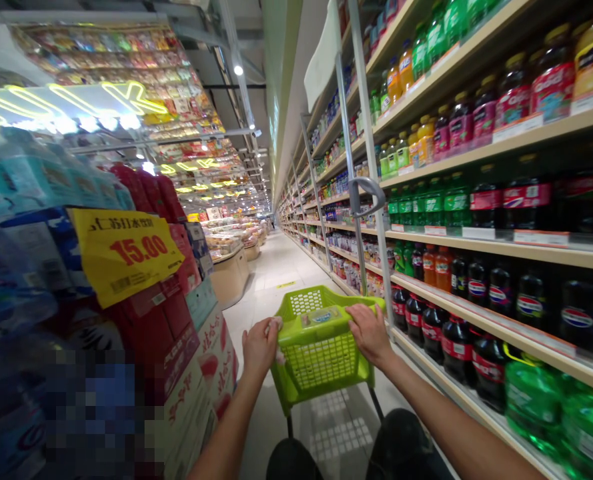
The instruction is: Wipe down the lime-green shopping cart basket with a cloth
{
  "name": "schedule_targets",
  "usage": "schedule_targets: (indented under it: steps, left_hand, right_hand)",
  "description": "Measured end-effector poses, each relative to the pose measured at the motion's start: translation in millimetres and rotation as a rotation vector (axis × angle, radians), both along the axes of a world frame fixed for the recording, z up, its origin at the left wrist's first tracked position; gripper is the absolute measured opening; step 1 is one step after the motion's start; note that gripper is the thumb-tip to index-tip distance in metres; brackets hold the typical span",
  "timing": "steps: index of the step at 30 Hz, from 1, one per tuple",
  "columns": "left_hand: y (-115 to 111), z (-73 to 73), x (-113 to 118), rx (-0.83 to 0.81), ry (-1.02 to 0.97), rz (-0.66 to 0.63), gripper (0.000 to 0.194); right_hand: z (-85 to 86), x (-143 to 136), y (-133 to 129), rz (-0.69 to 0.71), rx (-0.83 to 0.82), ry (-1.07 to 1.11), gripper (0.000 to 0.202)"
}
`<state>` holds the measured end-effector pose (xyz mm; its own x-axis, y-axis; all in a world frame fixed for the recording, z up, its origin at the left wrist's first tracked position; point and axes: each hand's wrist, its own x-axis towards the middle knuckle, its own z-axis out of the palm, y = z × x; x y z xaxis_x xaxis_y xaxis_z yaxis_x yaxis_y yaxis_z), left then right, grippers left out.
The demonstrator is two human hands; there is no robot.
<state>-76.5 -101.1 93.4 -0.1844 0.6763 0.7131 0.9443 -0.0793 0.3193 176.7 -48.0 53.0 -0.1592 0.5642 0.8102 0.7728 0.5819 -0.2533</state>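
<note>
In front of me stands a lime-green shopping cart (321, 363) with a meshed basket. My left hand (261, 347) is closed at the left end of its handle, and a crumpled, pale tissue-like thing (279, 325) shows at the fingertips. The fingers of my right hand (370, 331) curl over the right part of the handle. Between the two hands, a small clear panel with a label (323, 315) is set on the handle. What lies inside the basket, if anything, is hidden.
Shelves of soda bottles (476, 277) run along the right, with a ladder (349, 147) leaning on them. Stacked drink cartons (176, 347) with a yellow price sign (129, 257) stand close on the left. A tiled aisle (271, 260) stretches ahead past display bins (229, 277).
</note>
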Motion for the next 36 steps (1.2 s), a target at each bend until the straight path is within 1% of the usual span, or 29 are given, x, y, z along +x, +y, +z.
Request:
schedule_targets:
  steps: [2,4,6,8,10,13,14,15,17,21,22,23,24,26,28,30,31,32,36]
  left_hand:
    - [2,-3.6,17,0.037,0.062,-0.078,0.023]
    - [4,-8.8,35,0.126,0.129,-0.144,0.022]
    - [5,-13.0,42,0.198,0.185,-0.177,0.023]
    - [5,-14.5,32,0.209,0.226,-0.174,0.023]
    - [4,-13.4,7,0.184,0.222,-0.129,0.023]
    - [3,-9.8,-31,0.139,0.105,-0.009,0.026]
    - [3,-9.2,-37,0.130,0.065,0.020,0.028]
    - [3,-9.3,-39,0.130,0.034,0.039,0.029]
    - [5,-12.2,-29,0.152,0.021,0.022,0.028]
    - [5,-20.8,13,0.220,0.123,-0.143,0.026]
    - [4,-21.7,18,0.223,0.152,-0.177,0.026]
    - [3,-21.9,19,0.217,0.180,-0.199,0.027]
    - [1,-21.6,15,0.203,0.203,-0.207,0.027]
    - [-3,-20.4,-6,0.165,0.219,-0.183,0.027]
    - [-6,-19.0,-29,0.166,0.158,-0.080,0.026]
    - [-7,-18.4,-41,0.197,0.072,0.019,0.028]
    - [-6,-18.6,-40,0.210,0.044,0.036,0.028]
    - [-5,-19.2,-34,0.215,0.034,0.022,0.028]
    - [2,-22.1,17,0.217,0.102,-0.157,0.027]
  right_hand:
    - [0.1,-4,-2,-0.010,0.004,0.018,0.032]
    - [0.5,-5,-3,-0.014,0.007,0.022,0.032]
    - [1.1,-4,-3,-0.009,0.000,0.015,0.032]
    - [1.8,-1,-4,0.002,-0.013,0.000,0.032]
    - [2.3,0,-5,0.017,-0.024,-0.018,0.033]
    - [2.1,-5,-7,0.030,-0.029,-0.026,0.033]
    - [1.9,-7,-8,0.029,-0.026,-0.022,0.033]
    - [1.5,-10,-8,0.027,-0.020,-0.017,0.033]
    - [0.7,-15,-9,0.023,-0.010,-0.005,0.033]
    - [-0.3,-17,-10,0.018,0.002,-0.001,0.032]
    - [-0.3,-16,-10,0.017,0.003,-0.005,0.033]
    - [-0.2,-14,-10,0.016,0.003,-0.009,0.033]
    - [0.0,-12,-9,0.016,0.002,-0.014,0.033]
    - [0.1,-9,-9,0.022,-0.001,-0.023,0.033]
    - [-0.1,-9,-9,0.031,0.000,-0.028,0.033]
    - [-0.7,-11,-8,0.033,0.003,-0.019,0.033]
    - [-1.1,-12,-9,0.030,0.005,-0.007,0.033]
    - [-1.4,-13,-9,0.024,0.008,0.006,0.033]
    - [-2.2,-11,-9,0.011,0.020,0.032,0.032]
